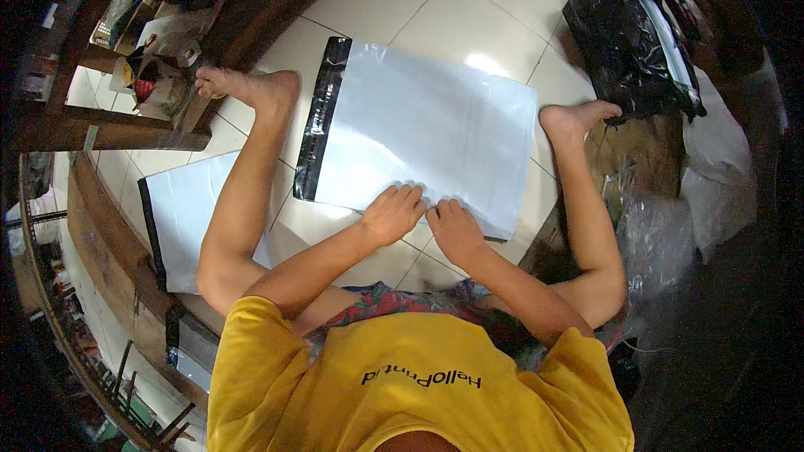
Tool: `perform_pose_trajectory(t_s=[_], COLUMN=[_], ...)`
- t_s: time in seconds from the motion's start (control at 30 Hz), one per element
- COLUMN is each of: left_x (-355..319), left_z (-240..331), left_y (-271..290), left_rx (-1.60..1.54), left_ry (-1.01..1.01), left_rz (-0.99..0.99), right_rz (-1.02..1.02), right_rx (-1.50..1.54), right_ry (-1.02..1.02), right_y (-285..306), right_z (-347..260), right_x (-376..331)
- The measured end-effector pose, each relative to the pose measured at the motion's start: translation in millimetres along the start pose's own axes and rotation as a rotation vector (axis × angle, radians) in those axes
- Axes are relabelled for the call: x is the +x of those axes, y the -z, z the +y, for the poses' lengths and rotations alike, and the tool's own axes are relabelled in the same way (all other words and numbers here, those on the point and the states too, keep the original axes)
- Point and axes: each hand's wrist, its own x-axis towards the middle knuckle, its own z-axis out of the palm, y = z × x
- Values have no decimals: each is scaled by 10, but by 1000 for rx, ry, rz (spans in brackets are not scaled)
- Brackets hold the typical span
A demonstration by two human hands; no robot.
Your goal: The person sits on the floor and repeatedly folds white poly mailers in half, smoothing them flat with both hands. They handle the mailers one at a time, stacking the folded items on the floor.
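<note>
A large white plastic mailer bag [423,121] with a black flap along its left end lies flat on the tiled floor between my outstretched legs. My left hand [392,213] presses palm-down on the bag's near edge, fingers spread over it. My right hand [453,228] lies right beside it, also flat on that near edge, close to the bag's lower right corner. Neither hand grips anything. The bag looks filled flat and faintly wrinkled where my hands rest.
A second white mailer [180,218] lies under my left leg. A black plastic bag [632,38] of more mailers sits at the far right, clear crumpled plastic [657,243] beside my right knee. Wooden furniture [126,117] with clutter stands at the left.
</note>
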Motion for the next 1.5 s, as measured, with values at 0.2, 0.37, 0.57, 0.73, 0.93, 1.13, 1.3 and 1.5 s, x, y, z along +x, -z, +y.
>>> perform_pose_trajectory(t_s=[0.2, 0.37, 0.57, 0.73, 0.93, 1.13, 1.3, 1.5], left_x=[-44, -137, -269, -233, -229, -325, -265, -227], left_z=[60, -16, -167, -219, -159, -251, -317, -342], left_y=[-76, -70, 86, 81, 218, 158, 186, 217], left_rx=[26, 86, 71, 5, -43, 40, 4, -16], left_ry=[44, -2, 81, 85, 125, 150, 178, 189], left_rz=[-53, 78, -54, -66, -110, -50, -86, -77], right_rz=[5, 84, 78, 34, 61, 27, 238, 276], right_rx=[-184, -178, -33, -148, -228, -14, -7, -240], right_ry=[-27, 3, -7, -66, -48, -63, -83, -150], right_y=[-177, -163, -84, -130, -172, -39, 39, -136], right_z=[-103, 7, 90, -91, -26, 143, 77, 576], right_x=[79, 21, -58, -61, 2, -29, -239, -638])
